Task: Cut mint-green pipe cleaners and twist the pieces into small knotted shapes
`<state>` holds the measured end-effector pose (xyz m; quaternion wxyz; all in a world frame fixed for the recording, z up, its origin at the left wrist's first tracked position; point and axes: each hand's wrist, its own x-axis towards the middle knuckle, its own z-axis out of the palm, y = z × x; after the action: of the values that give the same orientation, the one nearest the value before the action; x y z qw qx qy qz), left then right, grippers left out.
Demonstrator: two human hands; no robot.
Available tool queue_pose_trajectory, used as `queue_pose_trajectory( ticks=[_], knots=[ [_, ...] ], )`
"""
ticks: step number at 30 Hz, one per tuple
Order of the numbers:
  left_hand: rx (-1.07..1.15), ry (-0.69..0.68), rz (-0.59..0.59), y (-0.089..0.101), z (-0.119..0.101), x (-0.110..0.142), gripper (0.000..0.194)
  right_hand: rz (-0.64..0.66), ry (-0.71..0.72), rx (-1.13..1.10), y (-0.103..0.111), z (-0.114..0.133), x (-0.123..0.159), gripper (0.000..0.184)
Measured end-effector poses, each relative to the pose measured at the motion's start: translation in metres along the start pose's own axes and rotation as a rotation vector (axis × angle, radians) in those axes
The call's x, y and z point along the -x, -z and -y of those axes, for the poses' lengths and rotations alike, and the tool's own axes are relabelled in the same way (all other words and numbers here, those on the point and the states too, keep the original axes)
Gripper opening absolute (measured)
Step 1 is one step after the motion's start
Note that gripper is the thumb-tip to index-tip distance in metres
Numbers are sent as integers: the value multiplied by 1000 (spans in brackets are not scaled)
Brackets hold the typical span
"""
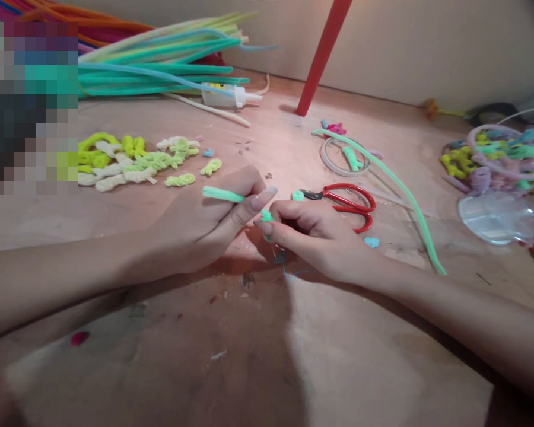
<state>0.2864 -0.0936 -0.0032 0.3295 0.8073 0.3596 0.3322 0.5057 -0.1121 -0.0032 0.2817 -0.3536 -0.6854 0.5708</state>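
Note:
Between both hands is a mint-green pipe cleaner point(222, 194). My left hand point(222, 219) is closed on its straight length, and the free end sticks out to the left past the knuckles. My right hand point(315, 234) pinches the coiled or knotted part between thumb and forefinger, close to the left thumb tip. How the twist runs is partly hidden by the fingers. Just beyond the right hand lie red-handled scissors point(351, 196), their lower handle partly covered by that hand. A small mint piece point(298, 195) sits by the scissor tip.
Twisted yellow and cream pieces point(137, 160) lie at left. Behind them are a pipe-cleaner bundle point(160, 71) and a glue bottle point(225, 95). A red post point(323, 59) rises at the back. On the right are a long mint pipe cleaner point(409, 196), a clear cup point(498, 219) and a colourful pile point(480, 160).

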Motion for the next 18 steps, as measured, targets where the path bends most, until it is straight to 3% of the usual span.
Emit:
queue_pose_trajectory(
  ticks=[7,13,18],
  knots=[
    [19,62,-4,-3,-5,-1,61,-2,-32,41,1,-8,-2,51],
    [-48,-55,-30,-4,0,-2,60,9,92,202,2,-4,-4,53],
    [-109,-143,-15,-4,3,-1,55,57,110,200,1,-3,-5,47]
  ],
)
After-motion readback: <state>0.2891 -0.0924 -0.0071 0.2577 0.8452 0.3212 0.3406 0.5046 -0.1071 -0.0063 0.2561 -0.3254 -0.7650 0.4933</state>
